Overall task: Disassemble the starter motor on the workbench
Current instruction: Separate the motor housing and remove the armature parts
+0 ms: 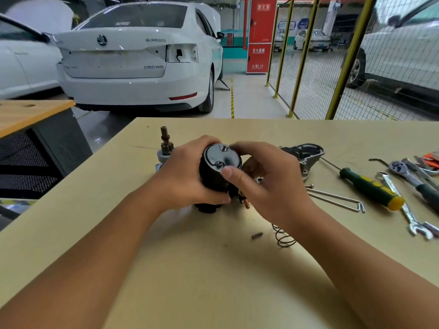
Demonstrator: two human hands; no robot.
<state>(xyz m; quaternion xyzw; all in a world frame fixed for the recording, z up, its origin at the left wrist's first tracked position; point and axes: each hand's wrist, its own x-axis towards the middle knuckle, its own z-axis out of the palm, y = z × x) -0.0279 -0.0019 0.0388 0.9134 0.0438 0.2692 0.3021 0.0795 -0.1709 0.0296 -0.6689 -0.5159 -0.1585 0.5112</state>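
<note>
- Starter motor (215, 176): black cylinder, held just above the desk (213, 269) at its middle. I read its long axis as tilted, the round end cap (222, 159) turned up toward me and the other end down near the desk.
- End cap: two small studs or screws stood on it, one near the upper rim, one near the centre.
- Left hand (187, 176): wrapped round the body from the left, fingers closed on the housing; I judged it the steadying hand.
- Right hand (266, 176): came in from the right, thumb pressed on the cap's lower rim, fingertips pinched at the upper stud. This hand was nearer the fasteners, so the next turn or pull seemed to fall to it, along the motor's axis.
- Pinion shaft assembly (165, 144): upright, just behind the left hand.
- Aluminium nose housing (304, 157): behind the right hand, apart from the motor.
- Spring (283, 236) and small pin (257, 235): loose on the desk, near the right wrist.
- Screwdriver (370, 188), long bolts (335, 198), wrench (408, 210), ratchet (413, 176): well to the right.
</note>
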